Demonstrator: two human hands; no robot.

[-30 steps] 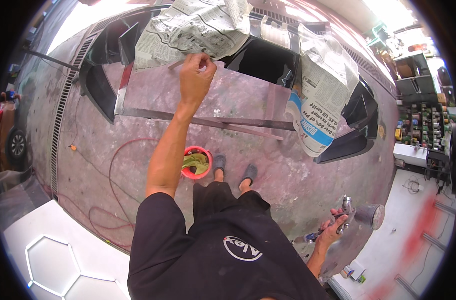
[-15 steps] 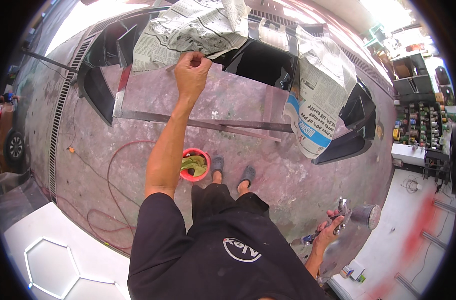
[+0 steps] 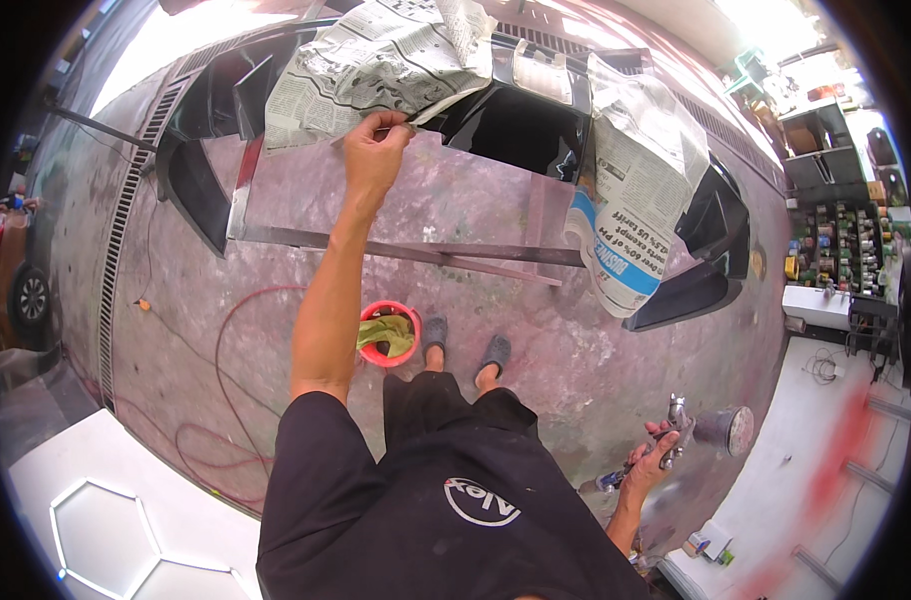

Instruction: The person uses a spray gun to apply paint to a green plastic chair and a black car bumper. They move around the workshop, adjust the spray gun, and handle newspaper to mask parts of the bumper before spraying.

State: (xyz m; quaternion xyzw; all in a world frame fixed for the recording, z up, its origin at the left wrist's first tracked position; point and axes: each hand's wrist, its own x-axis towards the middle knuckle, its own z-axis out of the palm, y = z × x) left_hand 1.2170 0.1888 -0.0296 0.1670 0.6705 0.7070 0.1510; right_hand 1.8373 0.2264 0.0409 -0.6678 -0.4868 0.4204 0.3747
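A black car bumper [image 3: 521,128] with a glossy middle lies across a metal stand, partly hidden under newspaper. My left hand [image 3: 376,158] reaches forward, its thumb and fingers pinched at the lower edge of the left newspaper sheet [image 3: 376,70]. A second newspaper sheet [image 3: 641,170] hangs over the bumper's right part. Low at my right side, my right hand [image 3: 649,466] is wrapped round a spray gun [image 3: 679,430]. The gun's round grey cup [image 3: 728,430] points outward to the right.
By my feet stands a red bucket [image 3: 414,347] with a green cloth [image 3: 384,335] in it. A red hose [image 3: 219,350] curls over the floor at left. The stand's bar [image 3: 456,252] crosses in front of me. Shelves of cans [image 3: 846,245] and a white table [image 3: 806,430] are at right.
My left hand has shifted slightly down and left along the newspaper's edge. My right hand and the spray gun have moved a little to the left.
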